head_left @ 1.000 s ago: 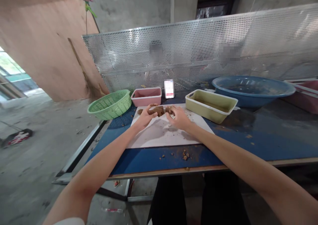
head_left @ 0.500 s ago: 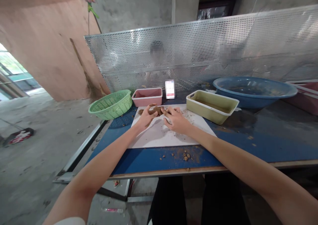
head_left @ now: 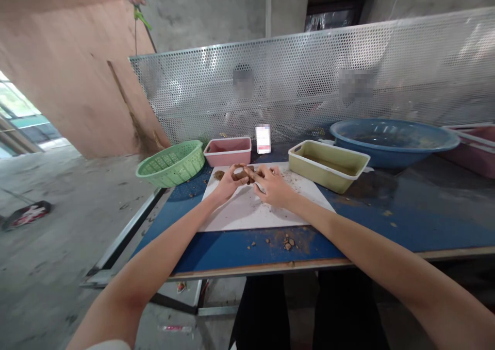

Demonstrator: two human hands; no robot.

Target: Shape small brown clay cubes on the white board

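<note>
Over a white board (head_left: pixel 235 217), a brown, clay-like lump (head_left: pixel 240 176) is between my two hands. My left hand (head_left: pixel 227 186) curls thumb and fingers round its left part. From the other side my right hand (head_left: pixel 274 186) presses its fingertips on the right end, with the thumb lower down. Fingers cover part of the lump. A smaller brown lump (head_left: pixel 219 175) lies just left of my left hand. Brown crumbs are scattered over the board, mostly near my right hand.
Behind the board stand a pink basket (head_left: pixel 228 158) and a lit phone-like screen (head_left: pixel 263 139). A green colander (head_left: pixel 170 169) is at left. To the right are a green tub (head_left: pixel 325 177) of murky water and a blue basin (head_left: pixel 398 156). Brown bits (head_left: pixel 289 243) lie near the table's front edge.
The fingers have shifted slightly on the lump, and my left thumb and fingers now form a rounder curl. The view has moved a little; the containers stay put.
</note>
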